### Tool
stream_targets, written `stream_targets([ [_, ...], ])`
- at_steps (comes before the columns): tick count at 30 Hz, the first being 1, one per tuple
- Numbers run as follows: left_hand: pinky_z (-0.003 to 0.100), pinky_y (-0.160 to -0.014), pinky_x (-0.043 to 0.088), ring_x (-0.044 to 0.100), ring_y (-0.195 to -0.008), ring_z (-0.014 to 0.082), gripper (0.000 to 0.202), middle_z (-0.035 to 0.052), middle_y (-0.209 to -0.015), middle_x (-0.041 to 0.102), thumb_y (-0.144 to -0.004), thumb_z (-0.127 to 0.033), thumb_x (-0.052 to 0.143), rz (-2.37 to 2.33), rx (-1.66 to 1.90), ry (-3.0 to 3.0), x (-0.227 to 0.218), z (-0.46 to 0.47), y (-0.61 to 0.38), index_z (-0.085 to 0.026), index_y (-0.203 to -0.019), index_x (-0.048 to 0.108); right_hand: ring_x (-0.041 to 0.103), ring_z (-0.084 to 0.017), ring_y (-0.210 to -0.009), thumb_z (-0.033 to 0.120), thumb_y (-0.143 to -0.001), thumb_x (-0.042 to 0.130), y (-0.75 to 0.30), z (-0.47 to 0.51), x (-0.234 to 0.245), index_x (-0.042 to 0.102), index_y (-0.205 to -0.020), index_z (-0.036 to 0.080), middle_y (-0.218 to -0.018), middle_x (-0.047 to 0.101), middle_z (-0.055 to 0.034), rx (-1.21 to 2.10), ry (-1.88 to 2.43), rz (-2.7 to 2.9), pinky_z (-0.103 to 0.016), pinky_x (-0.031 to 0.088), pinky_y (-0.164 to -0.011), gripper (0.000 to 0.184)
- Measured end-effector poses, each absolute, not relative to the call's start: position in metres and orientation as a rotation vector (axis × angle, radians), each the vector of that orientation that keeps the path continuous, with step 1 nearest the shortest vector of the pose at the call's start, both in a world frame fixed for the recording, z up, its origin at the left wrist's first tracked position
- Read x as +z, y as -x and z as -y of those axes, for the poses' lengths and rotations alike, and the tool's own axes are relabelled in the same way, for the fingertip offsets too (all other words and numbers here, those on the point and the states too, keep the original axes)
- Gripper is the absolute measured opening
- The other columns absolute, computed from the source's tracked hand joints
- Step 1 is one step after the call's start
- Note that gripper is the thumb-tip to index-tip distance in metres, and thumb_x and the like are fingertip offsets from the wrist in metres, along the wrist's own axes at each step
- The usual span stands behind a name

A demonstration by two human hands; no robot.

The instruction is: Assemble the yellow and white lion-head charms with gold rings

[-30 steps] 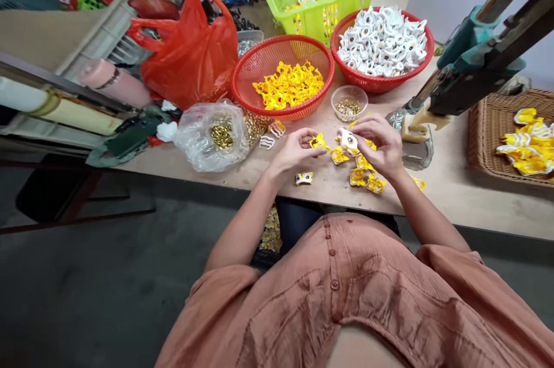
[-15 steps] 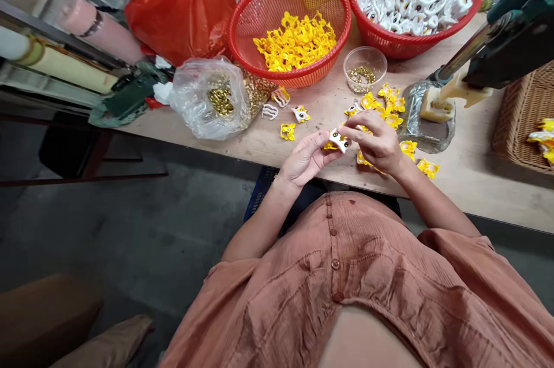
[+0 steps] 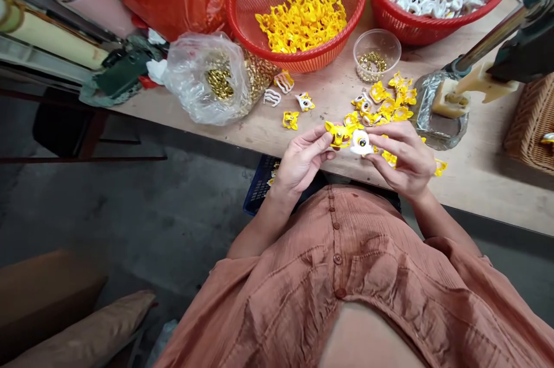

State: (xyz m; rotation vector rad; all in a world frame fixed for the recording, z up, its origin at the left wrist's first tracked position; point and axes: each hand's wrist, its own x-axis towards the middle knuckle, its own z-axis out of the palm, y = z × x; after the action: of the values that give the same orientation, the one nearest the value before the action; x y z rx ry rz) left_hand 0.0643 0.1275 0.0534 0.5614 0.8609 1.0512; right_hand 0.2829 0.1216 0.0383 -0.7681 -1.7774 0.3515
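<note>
Between thumb and fingers, my left hand [image 3: 303, 160] pinches a yellow plastic piece [image 3: 339, 135] with pointed ears and a small metal bead-like part in it. Just to its right, my right hand [image 3: 402, 154] grips a white plastic piece [image 3: 360, 142] printed with an eye. The two pieces are close together; whether they touch I cannot tell. Beyond my right hand lies a loose cluster of yellow pieces [image 3: 392, 104], some joined with white ones. A yellow piece [image 3: 290, 120] and a yellow-and-white piece [image 3: 305, 102] lie on the table past my left hand.
A red basket [image 3: 303, 60] holds yellow pieces; another red basket [image 3: 445, 32] holds white ones. A clear cup [image 3: 377, 52] and a plastic bag [image 3: 203, 82] contain small gold parts. A press [image 3: 454, 97] stands at right, beside a wicker basket [image 3: 523, 126].
The white piece, earlier over the yellow one between both hands, is now apart from it in my right hand. My right hand has moved rightward. The camera view has shifted slightly.
</note>
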Motion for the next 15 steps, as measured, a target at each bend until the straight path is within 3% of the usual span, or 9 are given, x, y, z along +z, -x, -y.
stream_targets([
  [2, 0.015, -0.061, 0.056, 0.07, -0.077, 0.0094, 0.028, 0.0062, -0.103, 0.082, -0.078, -0.031, 0.092, -0.861, 1.036, -0.58, 0.054, -0.125, -0.064, -0.018, -0.101, 0.085, 0.074, -0.025, -0.11, 0.022, -0.095, 0.074, -0.284, -0.119, 0.04, 0.065, -0.144, 0.035, -0.126, 0.077, -0.0068, 0.3, 0.717, 1.892, -0.048, 0.061, -0.095, 0.052],
  [7, 0.023, -0.073, 0.063, 0.075, -0.085, 0.015, 0.029, 0.008, -0.105, 0.082, -0.079, -0.035, 0.09, -0.872, 1.015, -0.653, 0.059, -0.118, -0.066, -0.018, -0.101, 0.085, 0.071, -0.027, -0.118, 0.017, -0.096, 0.07, -0.279, -0.113, 0.041, 0.061, -0.149, 0.03, -0.131, 0.075, -0.0116, 0.221, 0.711, 1.997, -0.051, 0.06, -0.099, 0.055],
  [15, 0.028, -0.077, 0.064, 0.077, -0.092, 0.0194, 0.035, 0.0097, -0.107, 0.082, -0.082, -0.046, 0.088, -0.892, 1.071, -0.741, 0.059, -0.109, -0.065, -0.018, -0.102, 0.085, 0.07, -0.028, -0.121, 0.013, -0.1, 0.063, -0.275, -0.106, 0.04, 0.058, -0.152, 0.029, -0.135, 0.072, -0.0131, 0.191, 0.757, 2.028, -0.051, 0.061, -0.099, 0.055],
])
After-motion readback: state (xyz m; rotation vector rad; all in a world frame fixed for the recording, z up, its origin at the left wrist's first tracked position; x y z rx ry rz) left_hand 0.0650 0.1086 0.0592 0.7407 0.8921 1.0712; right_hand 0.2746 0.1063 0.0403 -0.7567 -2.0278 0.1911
